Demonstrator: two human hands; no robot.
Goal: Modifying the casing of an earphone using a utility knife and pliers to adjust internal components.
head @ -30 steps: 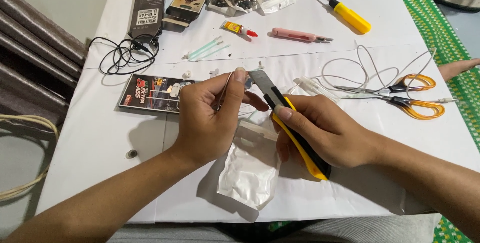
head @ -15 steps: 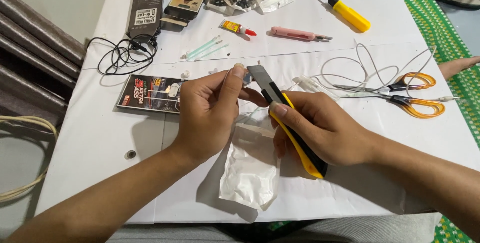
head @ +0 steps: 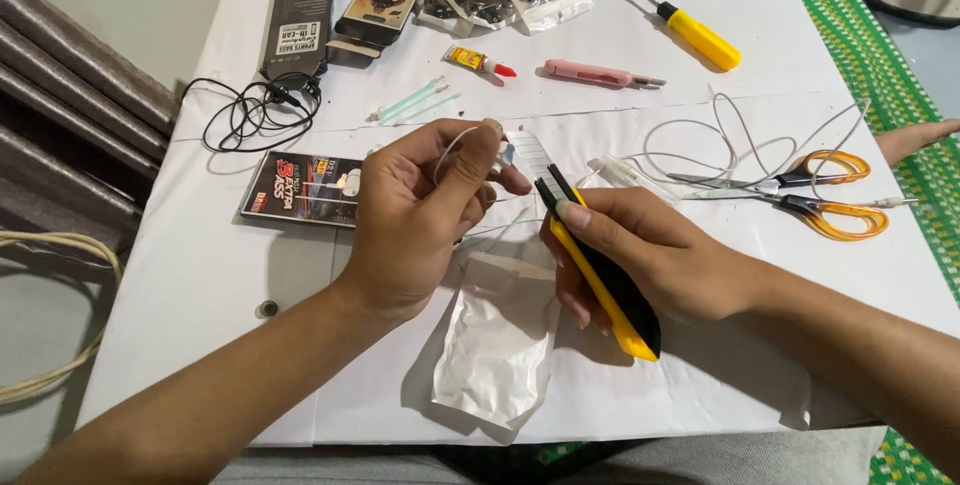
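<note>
The left hand (head: 420, 215) pinches a thin white wire (head: 455, 145) between thumb and forefinger, the other fingers curled in. The right hand (head: 640, 255) is wrapped around a yellow-and-black knife (head: 600, 280), forefinger laid along its back, the blade tip just beside the left fingertips. Under both hands lies an empty clear bag (head: 495, 340), near the table's (head: 200, 275) front edge. Scissors (head: 820, 195) and loose white cable (head: 720, 145) lie to the right, well apart from the hands. A black cable (head: 255, 110) coils to the left. A bare strip of table separates the hands from the screwdriver (head: 695, 35) further back.
</note>
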